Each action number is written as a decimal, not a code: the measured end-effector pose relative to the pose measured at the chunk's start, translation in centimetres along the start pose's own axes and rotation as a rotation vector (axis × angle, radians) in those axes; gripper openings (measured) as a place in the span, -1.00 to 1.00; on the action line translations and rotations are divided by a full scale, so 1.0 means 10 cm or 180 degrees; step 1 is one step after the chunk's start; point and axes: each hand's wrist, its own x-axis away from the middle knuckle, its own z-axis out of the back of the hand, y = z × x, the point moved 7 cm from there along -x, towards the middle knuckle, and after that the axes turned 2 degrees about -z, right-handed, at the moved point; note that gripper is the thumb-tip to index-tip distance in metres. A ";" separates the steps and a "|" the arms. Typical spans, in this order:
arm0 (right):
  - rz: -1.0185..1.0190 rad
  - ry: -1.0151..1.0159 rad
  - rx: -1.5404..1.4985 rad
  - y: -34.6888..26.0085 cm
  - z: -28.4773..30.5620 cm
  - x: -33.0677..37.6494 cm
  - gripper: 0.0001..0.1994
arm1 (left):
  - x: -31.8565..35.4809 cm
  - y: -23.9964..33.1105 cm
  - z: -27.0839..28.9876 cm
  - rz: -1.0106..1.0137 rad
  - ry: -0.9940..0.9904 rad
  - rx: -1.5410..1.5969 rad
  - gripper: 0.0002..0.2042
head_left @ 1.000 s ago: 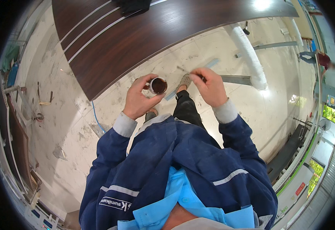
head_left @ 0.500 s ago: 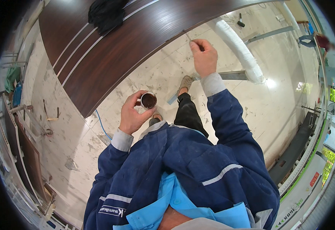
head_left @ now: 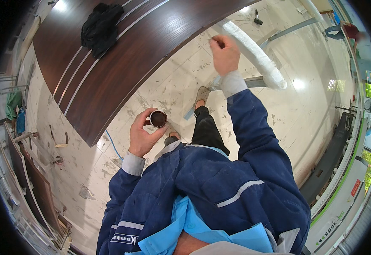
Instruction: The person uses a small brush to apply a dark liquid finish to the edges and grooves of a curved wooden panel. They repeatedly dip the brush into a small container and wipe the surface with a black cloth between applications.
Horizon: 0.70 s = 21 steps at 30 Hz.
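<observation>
Between the thumb and fingers of my left hand [head_left: 141,137] is a small round cup [head_left: 151,122] with a pale rim, its mouth facing up and dark brown liquid inside. My right hand [head_left: 227,57] is raised beside the long edge of a dark wood-grain panel [head_left: 122,76], its thumb and fingers pinched together. Something small and thin may be at those fingertips, but I cannot make it out. Silver strips run across the panel. On top lies a bunched black cloth [head_left: 99,29].
A white-wrapped beam [head_left: 253,53] lies beyond my right hand, with grey metal bars near it. A dark-headed hammer [head_left: 257,18] rests on the stained floor. A blue hose [head_left: 114,144] trails under the panel's near corner. At far right, another person [head_left: 342,33] stands near a long machine [head_left: 338,212].
The panel and cloth have shifted left and down in view. My left hand and the cup sit slightly lower and further left. My right hand is a little higher, still pinched.
</observation>
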 end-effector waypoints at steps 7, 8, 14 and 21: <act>0.0351 -0.0106 0.0260 0.03 0.05 -0.13 -0.87 | 0.00 -0.02 -0.01 -0.0002 -0.0017 -0.0053 -0.41; 0.0329 -0.0095 0.0209 0.02 0.05 -0.10 -0.87 | 0.01 -0.02 -0.02 -0.0012 -0.0004 -0.0038 -0.41; 0.0653 -0.0360 0.0312 -0.37 -0.11 0.32 -0.90 | 0.02 -0.01 -0.01 -0.0080 0.0023 -0.0024 -0.41; 0.0711 -0.0904 -0.0158 -0.62 -0.39 1.01 -0.90 | 0.11 0.03 0.09 -0.0241 0.0081 -0.0152 -0.40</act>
